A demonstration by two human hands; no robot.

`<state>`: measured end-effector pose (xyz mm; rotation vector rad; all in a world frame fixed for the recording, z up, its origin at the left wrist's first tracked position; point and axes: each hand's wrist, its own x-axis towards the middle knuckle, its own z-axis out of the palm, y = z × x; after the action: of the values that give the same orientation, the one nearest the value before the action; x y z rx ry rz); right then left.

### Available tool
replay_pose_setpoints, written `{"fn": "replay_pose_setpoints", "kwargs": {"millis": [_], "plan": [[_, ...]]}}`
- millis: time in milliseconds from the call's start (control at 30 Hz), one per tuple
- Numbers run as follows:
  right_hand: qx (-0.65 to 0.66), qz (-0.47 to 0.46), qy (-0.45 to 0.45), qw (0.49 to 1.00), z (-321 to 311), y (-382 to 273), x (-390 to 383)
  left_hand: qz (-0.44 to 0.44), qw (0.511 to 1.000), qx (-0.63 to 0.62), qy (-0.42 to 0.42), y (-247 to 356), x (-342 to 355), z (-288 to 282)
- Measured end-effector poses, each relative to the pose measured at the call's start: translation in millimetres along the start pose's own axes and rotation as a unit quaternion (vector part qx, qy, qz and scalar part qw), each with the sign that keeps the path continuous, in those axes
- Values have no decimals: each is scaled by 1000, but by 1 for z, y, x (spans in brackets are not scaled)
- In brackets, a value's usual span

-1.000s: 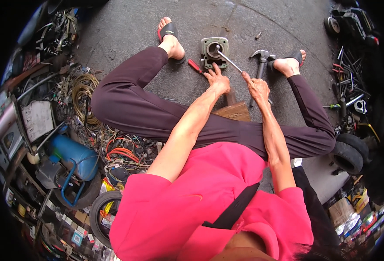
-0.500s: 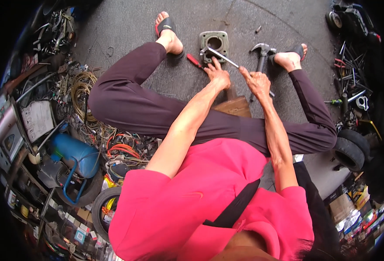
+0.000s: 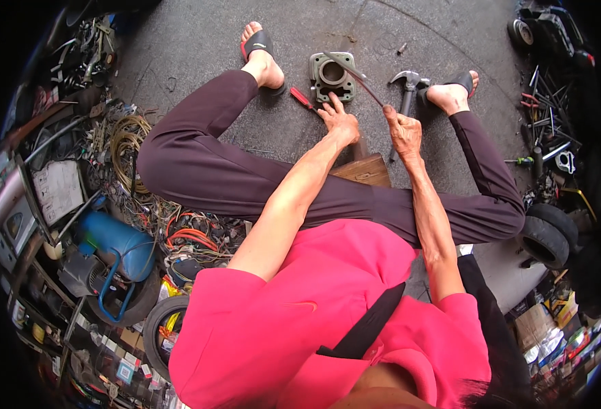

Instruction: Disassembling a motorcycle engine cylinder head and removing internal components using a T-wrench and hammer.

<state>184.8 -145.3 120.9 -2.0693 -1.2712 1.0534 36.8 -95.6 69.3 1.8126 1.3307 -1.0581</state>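
Observation:
A grey metal engine cylinder [image 3: 345, 91] stands on the floor between my feet, its round bore facing up. My left hand [image 3: 341, 125] is closed at its near edge, fingers against the metal. My right hand [image 3: 405, 135] grips a long thin metal bar [image 3: 362, 80], whose far end reaches over the cylinder's top; the exact kind of tool is unclear. A red-handled screwdriver [image 3: 302, 97] lies left of the cylinder, its tip end near my left fingers. On the right, a claw hammer [image 3: 407, 92] lies beside my right hand.
A wooden block [image 3: 367, 170] sits between my legs. Wires and hoses [image 3: 191, 235], a blue tank [image 3: 120, 242] and a tyre [image 3: 156, 334] crowd the left. Loose tools [image 3: 549, 119] and more tyres [image 3: 544, 242] lie right. A small metal piece [image 3: 402, 48] rests beyond the hammer.
The far end of the bar has moved up and away, from the cylinder's near-left part to across its far edge. My left hand has stayed at the near edge.

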Motion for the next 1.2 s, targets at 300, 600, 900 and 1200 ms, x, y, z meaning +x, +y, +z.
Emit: {"fn": "replay_pose_setpoints", "kwargs": {"millis": [300,600,900,1200], "plan": [[-229,67,-88,967,18,14,2,27,934,-346,89,-40,5,-20],[-85,141,-36,986,9,14,11,-116,655,-735,132,-58,29,1],[-87,109,-23,990,8,-5,10,-74,700,-706,82,-45,14,-19],[7,75,-2,997,-6,-12,3,-10,698,-716,-3,-37,24,-25]]}}
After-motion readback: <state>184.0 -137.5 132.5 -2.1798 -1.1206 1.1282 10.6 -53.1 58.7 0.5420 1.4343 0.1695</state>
